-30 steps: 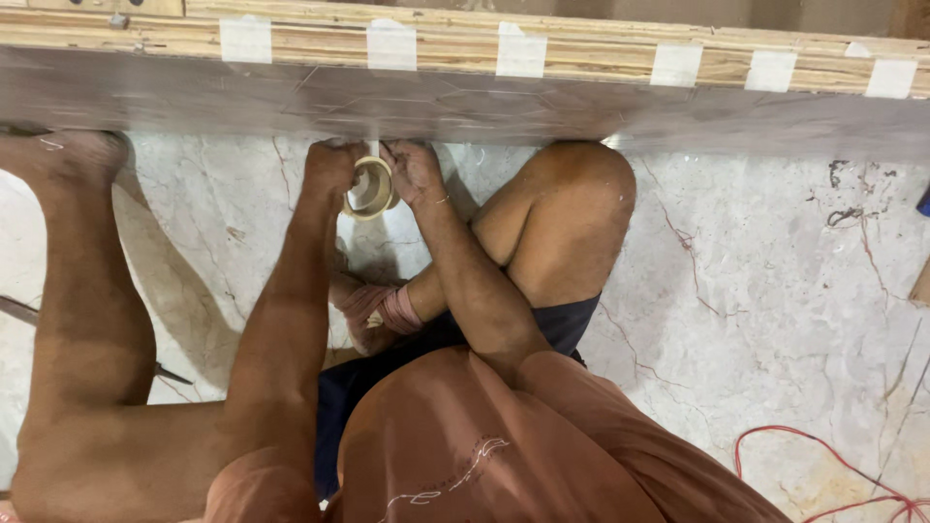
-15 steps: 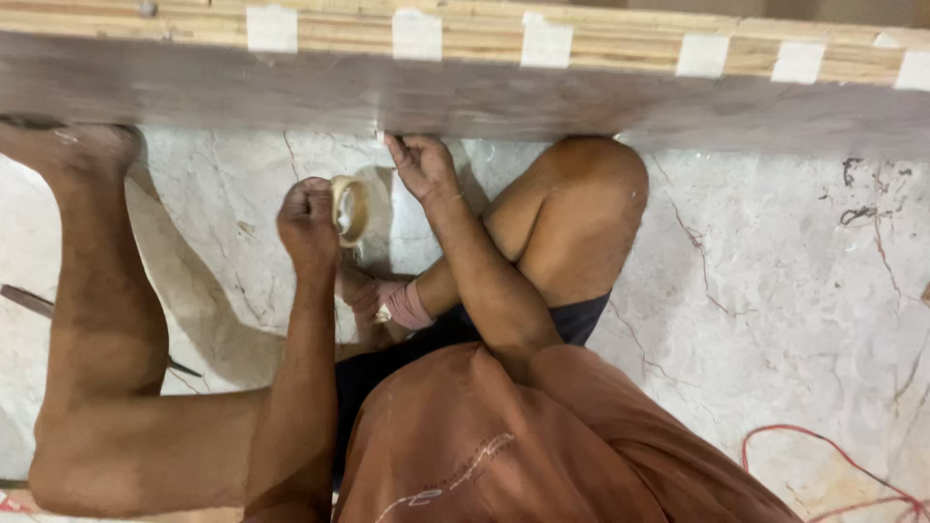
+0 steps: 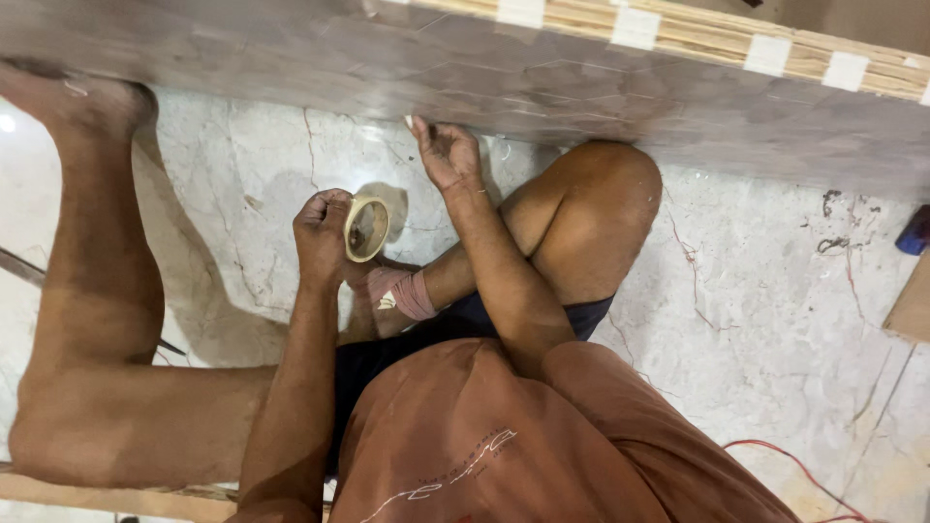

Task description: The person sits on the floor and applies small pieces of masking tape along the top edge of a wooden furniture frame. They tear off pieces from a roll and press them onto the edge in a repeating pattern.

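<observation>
My left hand [image 3: 323, 235] grips a small roll of pale tape [image 3: 367, 229], held above the marble floor in front of my crossed legs. My right hand [image 3: 444, 152] is raised to the lower edge of a grey laminate board [image 3: 291, 58], and its fingertips pinch a small white end of tape against that board. The top edge of the board shows bare layered plywood with several white tape pieces [image 3: 635, 27] stuck across it.
I sit on a veined marble floor [image 3: 775, 320], one knee [image 3: 605, 199] bent up and the other leg stretched left with its foot [image 3: 77, 102] near the board. A red cable [image 3: 794, 470] lies at the lower right. A wooden piece [image 3: 911, 310] and a blue object [image 3: 914, 230] sit at the right edge.
My left hand has pulled the tape roll down and away from the board. My right hand stays up at the board's edge. The camera has shifted, so the board sits more slanted.
</observation>
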